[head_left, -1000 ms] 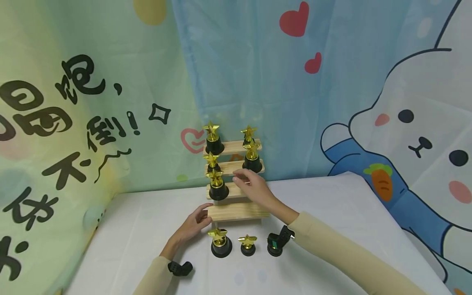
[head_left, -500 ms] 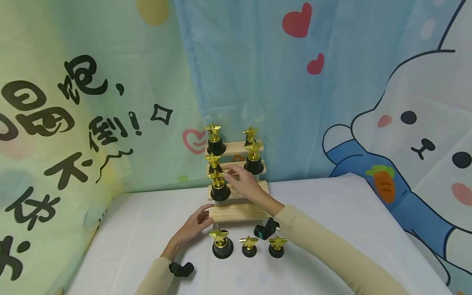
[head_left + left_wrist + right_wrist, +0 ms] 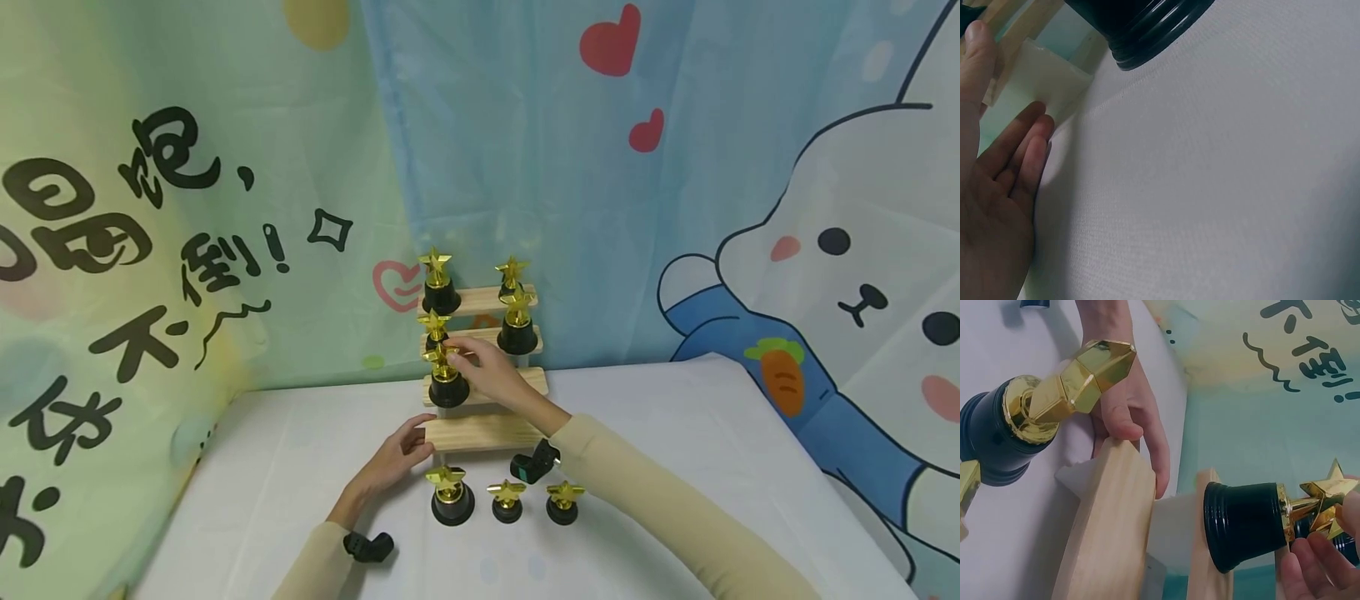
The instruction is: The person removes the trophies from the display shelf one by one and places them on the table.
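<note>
A tiered wooden display stand (image 3: 487, 432) faces me, with star trophies in gold and black on its upper steps. My left hand (image 3: 393, 458) holds the left end of its bare lowest board; in the right wrist view the thumb (image 3: 1121, 425) and forefinger lie at opposite edges of that board. My right hand (image 3: 491, 375) reaches across the stand to the large star trophy (image 3: 447, 390) on the left of the second step up. In the right wrist view its fingers and thumb pinch the gold star (image 3: 1330, 490), while the black base (image 3: 1244, 519) rests on the step.
Before the stand, one larger trophy (image 3: 452, 504) and two smaller trophies (image 3: 507, 507) stand in a row on the white tablecloth (image 3: 637, 492). A smaller trophy (image 3: 433, 323) is close behind the pinched one. A printed curtain (image 3: 570, 208) hangs behind.
My right hand has moved left over the stand, from beside the large trophy to its star. My left hand has stayed on the lowest board.
</note>
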{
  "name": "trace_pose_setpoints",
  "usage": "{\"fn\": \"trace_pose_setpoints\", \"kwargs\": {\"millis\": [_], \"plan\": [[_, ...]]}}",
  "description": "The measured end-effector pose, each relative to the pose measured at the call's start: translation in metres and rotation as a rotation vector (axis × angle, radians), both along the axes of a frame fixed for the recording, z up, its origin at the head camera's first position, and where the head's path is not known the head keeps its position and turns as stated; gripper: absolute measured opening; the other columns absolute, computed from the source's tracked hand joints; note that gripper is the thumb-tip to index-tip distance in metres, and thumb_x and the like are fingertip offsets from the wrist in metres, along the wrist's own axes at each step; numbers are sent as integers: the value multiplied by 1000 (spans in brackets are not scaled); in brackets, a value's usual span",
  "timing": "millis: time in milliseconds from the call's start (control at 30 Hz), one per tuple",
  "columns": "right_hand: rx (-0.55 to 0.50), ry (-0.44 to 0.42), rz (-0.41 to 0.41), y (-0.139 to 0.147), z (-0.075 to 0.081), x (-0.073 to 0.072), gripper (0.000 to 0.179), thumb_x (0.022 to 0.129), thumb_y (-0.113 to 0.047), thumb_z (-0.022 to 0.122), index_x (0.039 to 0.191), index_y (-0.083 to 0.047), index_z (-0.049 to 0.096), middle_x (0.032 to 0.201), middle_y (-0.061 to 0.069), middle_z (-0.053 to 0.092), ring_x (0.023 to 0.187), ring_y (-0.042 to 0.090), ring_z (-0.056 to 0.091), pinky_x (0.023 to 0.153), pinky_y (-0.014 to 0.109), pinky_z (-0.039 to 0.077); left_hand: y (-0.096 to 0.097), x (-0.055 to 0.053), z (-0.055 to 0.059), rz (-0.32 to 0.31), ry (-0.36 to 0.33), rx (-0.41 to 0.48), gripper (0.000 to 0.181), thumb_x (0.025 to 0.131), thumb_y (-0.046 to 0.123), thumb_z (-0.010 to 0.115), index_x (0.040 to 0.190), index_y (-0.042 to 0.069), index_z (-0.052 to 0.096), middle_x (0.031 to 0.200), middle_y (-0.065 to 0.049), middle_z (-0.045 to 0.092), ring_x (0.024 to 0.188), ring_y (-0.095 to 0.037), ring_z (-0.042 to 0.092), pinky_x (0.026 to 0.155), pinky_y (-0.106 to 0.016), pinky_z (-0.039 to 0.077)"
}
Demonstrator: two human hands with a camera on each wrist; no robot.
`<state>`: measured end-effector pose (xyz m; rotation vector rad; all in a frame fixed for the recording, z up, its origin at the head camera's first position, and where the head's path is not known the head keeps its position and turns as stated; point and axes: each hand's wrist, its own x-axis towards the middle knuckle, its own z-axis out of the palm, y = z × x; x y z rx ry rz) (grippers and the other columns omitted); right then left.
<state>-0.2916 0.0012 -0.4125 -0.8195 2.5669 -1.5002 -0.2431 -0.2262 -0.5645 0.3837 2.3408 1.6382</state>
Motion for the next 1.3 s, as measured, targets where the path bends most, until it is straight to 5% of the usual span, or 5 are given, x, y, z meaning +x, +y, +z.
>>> {"fn": "trace_pose_setpoints", "kwargs": {"millis": [667,1300], "plan": [[-28,21,-2,5,0,4,30,102,-19,51,128,-6,57,125,14,63,111,27,61,94,43,50,4,1,6,-4,6,3,59,98,25,58,149,8,32,139,-26,52,124,-36,56,100,-43,48],[12,-45,23,21,10,25,30,101,-22,53,128,-9,59,119,11,65,106,25,62,84,34,54,2,2,4,4,8,-4,55,98,24,58,147,14,36,138,-25,53,125,-34,56,101,-37,47]]}}
